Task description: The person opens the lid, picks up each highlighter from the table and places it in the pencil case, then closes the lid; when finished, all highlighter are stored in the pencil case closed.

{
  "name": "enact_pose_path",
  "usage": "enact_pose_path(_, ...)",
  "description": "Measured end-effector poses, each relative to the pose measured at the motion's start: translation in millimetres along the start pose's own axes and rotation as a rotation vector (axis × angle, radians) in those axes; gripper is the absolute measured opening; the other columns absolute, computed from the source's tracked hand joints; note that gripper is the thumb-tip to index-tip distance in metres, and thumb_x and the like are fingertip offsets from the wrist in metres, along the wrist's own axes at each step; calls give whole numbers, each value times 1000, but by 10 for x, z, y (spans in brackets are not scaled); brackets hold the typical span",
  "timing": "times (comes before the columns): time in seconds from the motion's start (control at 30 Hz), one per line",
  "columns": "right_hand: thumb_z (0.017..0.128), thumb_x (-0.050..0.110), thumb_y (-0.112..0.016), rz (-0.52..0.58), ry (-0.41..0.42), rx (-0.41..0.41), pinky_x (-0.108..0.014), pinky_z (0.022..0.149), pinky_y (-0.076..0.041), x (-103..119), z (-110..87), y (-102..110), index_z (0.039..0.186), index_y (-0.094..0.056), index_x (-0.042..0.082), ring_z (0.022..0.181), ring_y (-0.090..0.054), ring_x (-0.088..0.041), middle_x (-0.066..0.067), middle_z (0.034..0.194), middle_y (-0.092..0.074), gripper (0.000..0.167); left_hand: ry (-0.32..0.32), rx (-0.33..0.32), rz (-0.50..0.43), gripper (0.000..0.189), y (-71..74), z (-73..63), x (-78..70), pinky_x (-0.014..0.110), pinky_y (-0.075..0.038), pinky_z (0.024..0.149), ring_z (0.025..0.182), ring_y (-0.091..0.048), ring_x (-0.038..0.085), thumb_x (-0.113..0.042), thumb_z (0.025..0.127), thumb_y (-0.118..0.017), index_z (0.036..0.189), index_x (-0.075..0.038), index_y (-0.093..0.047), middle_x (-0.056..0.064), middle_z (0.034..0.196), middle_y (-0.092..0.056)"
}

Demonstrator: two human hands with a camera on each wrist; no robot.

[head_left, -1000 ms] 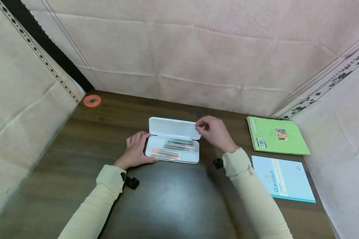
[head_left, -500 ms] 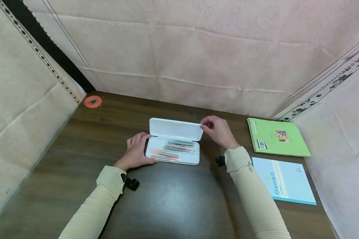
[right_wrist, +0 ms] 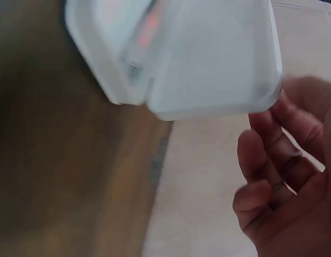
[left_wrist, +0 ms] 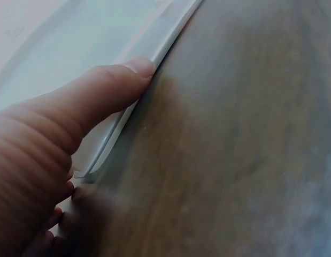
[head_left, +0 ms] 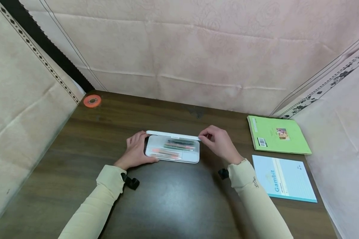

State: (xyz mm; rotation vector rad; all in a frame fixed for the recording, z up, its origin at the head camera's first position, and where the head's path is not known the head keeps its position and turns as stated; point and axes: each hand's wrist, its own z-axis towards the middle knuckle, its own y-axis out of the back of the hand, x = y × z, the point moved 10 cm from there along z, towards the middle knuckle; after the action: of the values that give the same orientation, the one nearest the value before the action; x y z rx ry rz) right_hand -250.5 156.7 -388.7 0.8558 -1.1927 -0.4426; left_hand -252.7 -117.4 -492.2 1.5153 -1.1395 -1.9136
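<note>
A white pencil case (head_left: 187,159) lies on the dark wooden table with its lid (head_left: 173,134) raised, seen nearly edge-on from the head. Inside rest several pens (head_left: 179,145) in two groups. My left hand (head_left: 136,151) grips the case's left end; in the left wrist view the thumb (left_wrist: 109,88) lies along the front edge. At the lid's right corner, my right hand (head_left: 218,142) pinches the edge between thumb and fingers. The right wrist view has the lid's inner face (right_wrist: 218,59) tilted up, with a blurred pen (right_wrist: 146,35) in the tray beside it.
An orange ring-shaped roll (head_left: 92,101) sits at the table's far left corner. To the right lie a green book (head_left: 272,136) and, nearer, a light blue notebook (head_left: 296,179). Pale cloth (head_left: 173,59) hangs behind the table and along both sides.
The lid has swung up from lying back to standing nearly upright. My right hand has moved slightly nearer and to the right, pinching its corner. The left hand has stayed in place.
</note>
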Motion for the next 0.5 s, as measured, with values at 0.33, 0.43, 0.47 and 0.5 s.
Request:
enact_pose_path(0.33,88,24,-76,35,-64,147,-32,79,-52,-298,-202,-456,111,-66,15,87,-55,-17,-1,96,-60,26,5,36,-82,103,13,-30,23,57,-12,108,141,-22,37,-55,73,-79,150,-9,-27,21,152,-29)
enact_pose_path(0.43,88,22,-75,32,-99,161,-31,79,-52,-333,-196,-518,110,-63,14,85,-55,-17,-1,95,-60,27,11,62,-104,90,4,-49,25,58,-9,110,143,-19,38,-51,82,-73,149,-9,-29,22,154,-26)
enact_pose_path(0.47,88,21,-75,32,-107,168,-31,79,-51,-337,-194,-534,110,-62,14,85,-55,-17,-1,94,-60,27,12,67,-107,87,1,-53,23,58,-9,110,144,-18,38,-50,83,-71,148,-10,-30,22,154,-26)
enact_pose_path(0.5,88,21,-75,32,-113,175,-31,79,-51,-339,-190,-547,110,-62,14,85,-54,-17,-1,94,-60,27,12,69,-109,85,0,-55,25,58,-9,110,144,-18,38,-49,85,-70,148,-10,-30,22,154,-26)
